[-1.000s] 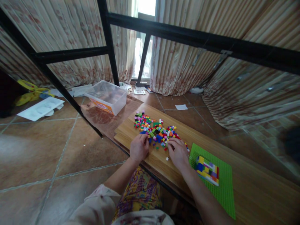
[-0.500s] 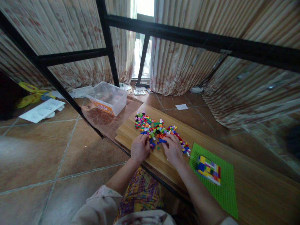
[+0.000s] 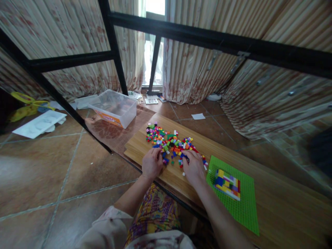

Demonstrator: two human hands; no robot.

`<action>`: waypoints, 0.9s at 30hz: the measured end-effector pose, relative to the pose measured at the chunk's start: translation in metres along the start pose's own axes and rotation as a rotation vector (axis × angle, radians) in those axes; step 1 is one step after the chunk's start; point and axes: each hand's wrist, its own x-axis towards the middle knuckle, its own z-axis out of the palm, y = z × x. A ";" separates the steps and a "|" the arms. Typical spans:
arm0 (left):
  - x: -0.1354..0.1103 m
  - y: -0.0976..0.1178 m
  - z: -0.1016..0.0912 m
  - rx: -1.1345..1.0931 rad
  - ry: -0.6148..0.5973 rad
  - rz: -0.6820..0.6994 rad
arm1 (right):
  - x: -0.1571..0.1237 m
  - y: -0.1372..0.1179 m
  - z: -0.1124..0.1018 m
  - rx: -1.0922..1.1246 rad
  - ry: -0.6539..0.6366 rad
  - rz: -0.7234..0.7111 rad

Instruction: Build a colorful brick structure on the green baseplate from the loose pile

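L hand (image 3: 151, 163) curled by brick pile (image 3: 166, 141), can't tell grip, R hand (image 3: 193, 167) palm-down, pinching blue brick (image 3: 185, 157)

Many small loose bricks (image 3: 168, 143) in mixed colours, among them pink, green, blue, yellow and red, lie scattered in a long, uneven heap on the worktop (image 3: 280, 207). An orange-red brick (image 3: 177, 149) with markings lies face up at its near side. A dark-blue brick (image 3: 185, 157), partly hidden, is between the fingers (image 3: 185, 151) of the right hand (image 3: 193, 169). One white brick (image 3: 183, 174) lies apart, nearer the worktop's front edge, just beside that hand.
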 end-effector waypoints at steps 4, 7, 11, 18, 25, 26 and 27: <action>0.001 -0.001 0.000 0.009 -0.006 0.004 | 0.017 -0.013 0.012 -0.065 0.008 0.018; 0.001 -0.001 -0.001 0.027 -0.014 0.007 | 0.024 -0.020 0.018 -0.105 -0.008 0.027; 0.001 -0.001 -0.001 0.024 -0.022 0.016 | 0.020 -0.022 0.013 0.005 0.004 0.048; 0.001 -0.001 -0.001 0.027 -0.034 0.010 | -0.008 0.000 -0.020 0.629 0.093 0.361; 0.002 -0.002 -0.001 0.049 -0.031 0.024 | -0.040 0.019 -0.043 1.020 0.171 0.663; 0.002 -0.003 -0.001 0.050 -0.031 0.027 | -0.044 0.020 -0.044 1.057 0.177 0.684; 0.002 -0.003 -0.002 0.049 -0.030 0.031 | -0.047 0.020 -0.045 1.089 0.179 0.699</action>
